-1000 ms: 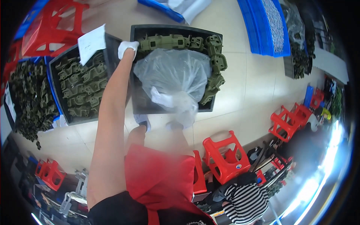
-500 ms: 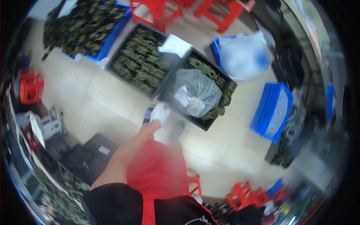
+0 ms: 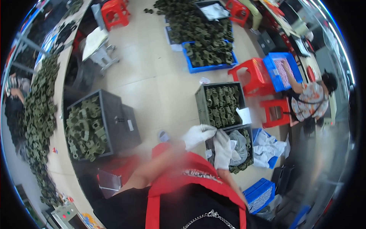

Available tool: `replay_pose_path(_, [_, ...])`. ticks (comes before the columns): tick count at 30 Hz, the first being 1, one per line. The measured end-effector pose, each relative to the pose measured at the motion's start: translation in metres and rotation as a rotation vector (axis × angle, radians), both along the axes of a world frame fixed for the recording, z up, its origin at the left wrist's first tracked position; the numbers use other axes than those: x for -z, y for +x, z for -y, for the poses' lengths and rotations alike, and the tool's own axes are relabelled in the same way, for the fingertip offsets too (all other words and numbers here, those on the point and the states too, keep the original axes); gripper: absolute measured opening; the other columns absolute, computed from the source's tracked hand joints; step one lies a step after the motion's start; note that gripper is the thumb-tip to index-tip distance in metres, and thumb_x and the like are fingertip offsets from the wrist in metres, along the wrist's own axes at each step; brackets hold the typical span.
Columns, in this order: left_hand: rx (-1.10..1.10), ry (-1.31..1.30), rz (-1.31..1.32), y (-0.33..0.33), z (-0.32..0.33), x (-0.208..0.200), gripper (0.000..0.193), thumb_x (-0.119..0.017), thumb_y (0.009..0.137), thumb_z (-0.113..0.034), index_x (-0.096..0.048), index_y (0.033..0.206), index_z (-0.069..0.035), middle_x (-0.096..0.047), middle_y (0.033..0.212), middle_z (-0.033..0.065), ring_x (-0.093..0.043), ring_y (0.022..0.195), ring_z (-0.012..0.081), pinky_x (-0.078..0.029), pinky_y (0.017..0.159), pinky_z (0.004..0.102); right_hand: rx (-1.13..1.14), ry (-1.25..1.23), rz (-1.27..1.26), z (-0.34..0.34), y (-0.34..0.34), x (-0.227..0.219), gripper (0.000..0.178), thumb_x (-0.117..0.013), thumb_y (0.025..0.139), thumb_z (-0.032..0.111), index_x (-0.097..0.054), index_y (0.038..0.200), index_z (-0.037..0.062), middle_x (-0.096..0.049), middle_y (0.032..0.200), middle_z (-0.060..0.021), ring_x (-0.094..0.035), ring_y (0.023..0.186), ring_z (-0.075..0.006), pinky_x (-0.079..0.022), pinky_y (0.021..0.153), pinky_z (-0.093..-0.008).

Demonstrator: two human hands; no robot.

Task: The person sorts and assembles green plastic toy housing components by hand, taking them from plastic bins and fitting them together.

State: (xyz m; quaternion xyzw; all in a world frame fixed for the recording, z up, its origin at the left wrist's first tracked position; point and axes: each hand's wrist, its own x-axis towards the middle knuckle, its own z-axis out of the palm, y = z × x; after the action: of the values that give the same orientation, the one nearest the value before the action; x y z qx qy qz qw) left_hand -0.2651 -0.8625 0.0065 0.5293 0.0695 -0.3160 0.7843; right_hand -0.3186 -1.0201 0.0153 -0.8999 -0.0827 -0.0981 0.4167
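My left hand, in a white glove, reaches over the near edge of a dark bin. Its fingers are bent together at the tips, and what they pinch, if anything, is too small to make out. Close beside it is my right hand, also white-gloved, with its greyish fingertips blurred near the left fingertips. A clear plastic bag lies in this bin, partly covered by the right hand, over olive-green moulded pieces. Adjoining it, another dark bin holds rows of similar green pieces.
A dark bin of green pieces stands left, near a long table heaped with more. Ahead are a blue tray and red stools. A seated co-worker reaches into a blue crate. Blue crates stand lower right.
The view has swung, so the bins now appear farther right and more of the room shows. My right hand has come into view, and both hands are now together at the bin with the bag.
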Motion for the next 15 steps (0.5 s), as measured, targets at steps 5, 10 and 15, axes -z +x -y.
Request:
replay_pose_path(5, [-0.360,-0.106,0.056,0.043,-0.157,-0.075,0.036,-0.067,0.087,-0.019,-0.062,0.115,0.003,-0.067,0.105,0.0090,-0.063,0.093,0.0141,-0.049,0.085,0.0268,0.069,0.599,-0.386,-0.177,0.110,-0.074,0.044,-0.070,0.081,0.005,-0.053,0.121,-0.0021,-0.058,0.115,-0.0108,-0.058,0.101,-0.0161,-0.050,0.085,-0.0266])
replay_pose_path(10, [-0.751,-0.330,-0.086,0.066,-0.287,-0.082,0.033,-0.068,0.085,-0.015,-0.062,0.111,0.004,-0.066,0.097,0.0083,-0.063,0.081,0.0153,-0.051,0.073,0.0265,-0.208,0.522,-0.705,-0.315,0.186,-0.090,0.025,-0.073,0.077,0.004,-0.061,0.099,-0.0005,-0.065,0.089,-0.0071,-0.060,0.074,-0.0115,-0.051,0.069,-0.0239])
replay_pose_path(15, [-1.308,-0.034,0.092,0.105,-0.362,-0.107,0.020,-0.068,0.084,-0.013,-0.064,0.094,0.004,-0.065,0.077,0.0062,-0.058,0.066,0.0114,-0.047,0.064,0.0228,-0.459,0.367,-0.863,-0.432,0.260,-0.094,0.029,-0.079,0.076,0.020,-0.062,0.088,-0.0001,-0.063,0.077,-0.0029,-0.056,0.066,-0.0065,-0.046,0.057,-0.0213])
